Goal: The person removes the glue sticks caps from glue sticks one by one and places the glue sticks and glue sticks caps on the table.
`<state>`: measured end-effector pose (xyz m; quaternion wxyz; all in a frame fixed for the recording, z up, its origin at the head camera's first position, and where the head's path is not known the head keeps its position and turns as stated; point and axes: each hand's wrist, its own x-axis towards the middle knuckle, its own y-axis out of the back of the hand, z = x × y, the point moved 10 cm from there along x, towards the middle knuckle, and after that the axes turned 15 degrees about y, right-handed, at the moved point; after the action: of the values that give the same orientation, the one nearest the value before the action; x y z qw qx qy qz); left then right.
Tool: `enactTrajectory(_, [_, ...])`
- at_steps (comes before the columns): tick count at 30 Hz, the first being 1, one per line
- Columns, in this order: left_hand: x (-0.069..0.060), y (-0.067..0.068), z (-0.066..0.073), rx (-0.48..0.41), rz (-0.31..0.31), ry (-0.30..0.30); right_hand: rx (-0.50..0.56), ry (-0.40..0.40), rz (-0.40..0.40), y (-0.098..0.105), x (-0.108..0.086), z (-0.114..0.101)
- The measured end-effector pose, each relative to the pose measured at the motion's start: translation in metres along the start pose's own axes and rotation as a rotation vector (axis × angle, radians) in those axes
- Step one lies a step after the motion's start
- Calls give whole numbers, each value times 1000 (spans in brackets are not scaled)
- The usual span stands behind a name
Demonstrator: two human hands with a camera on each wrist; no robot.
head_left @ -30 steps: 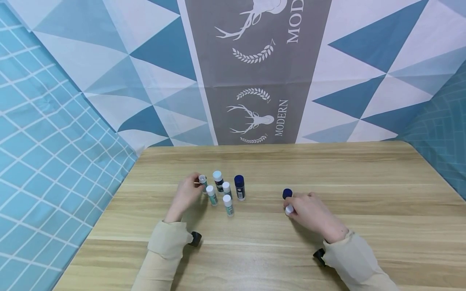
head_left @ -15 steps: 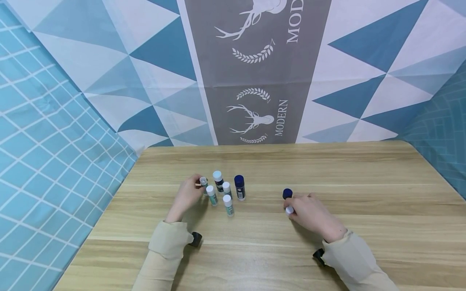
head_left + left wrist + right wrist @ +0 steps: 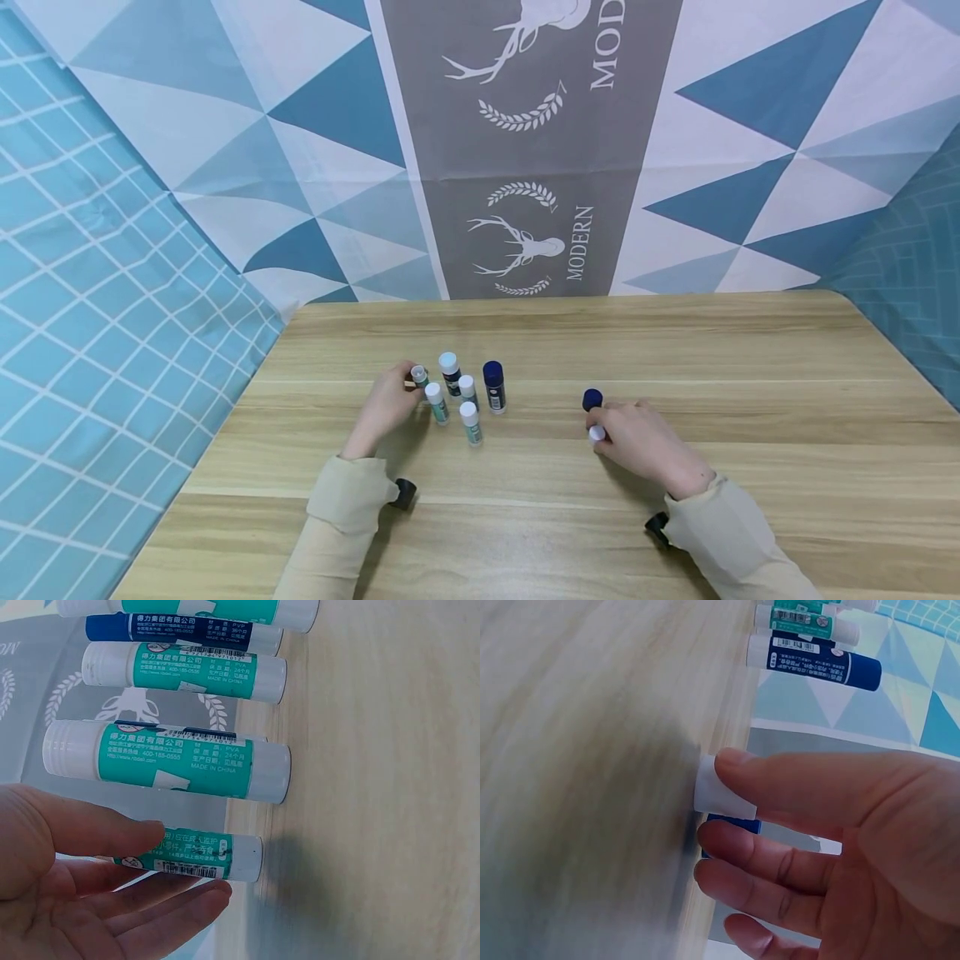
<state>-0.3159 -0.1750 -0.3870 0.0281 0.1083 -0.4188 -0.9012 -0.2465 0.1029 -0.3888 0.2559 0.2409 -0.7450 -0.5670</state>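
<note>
My left hand (image 3: 386,408) grips a green-labelled glue stick (image 3: 199,853) upright on the table, thumb on one side and fingers on the other. In the head view its top looks uncapped. Close to its right stand several capped glue sticks: a white-capped green one (image 3: 437,404) nearest, another green one (image 3: 471,425) in front, a white-capped dark-labelled one (image 3: 450,375) behind, and a navy-capped one (image 3: 494,388) at the right. On the right, my right hand (image 3: 645,437) pinches a small white cap (image 3: 718,787) at the tabletop. A navy cap (image 3: 592,400) sits just behind it, partly hidden by fingers.
The wooden table (image 3: 525,517) reaches back to a patterned cloth (image 3: 525,150) with deer prints. A blue checked cloth (image 3: 112,333) hangs along the left side. One more white-capped glue stick (image 3: 468,392) stands amid the group.
My left hand and its glue stick have shifted slightly right and nearer, closer to the neighbouring green glue stick. My right hand and the white cap have hardly moved.
</note>
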Motion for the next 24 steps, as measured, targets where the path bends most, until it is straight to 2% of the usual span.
enactTrajectory(7, [-6, 6, -2, -30, 2, 18, 7, -2, 3, 3, 1, -1])
enactTrajectory(12, [-15, 10, -5, -9, -5, -6, 3, -5, 56, 11, 2, -3])
enactTrajectory(19, [-43, 16, -11, 83, 38, 57, -66, 68, 194, 31, 4, -21])
enactTrajectory(22, [-57, 10, -5, 111, 38, 57, -89, 100, 253, 40, 8, -32])
enactTrajectory(24, [-65, 1, 2, 123, 25, 25, -74, 115, 279, 43, 13, -40])
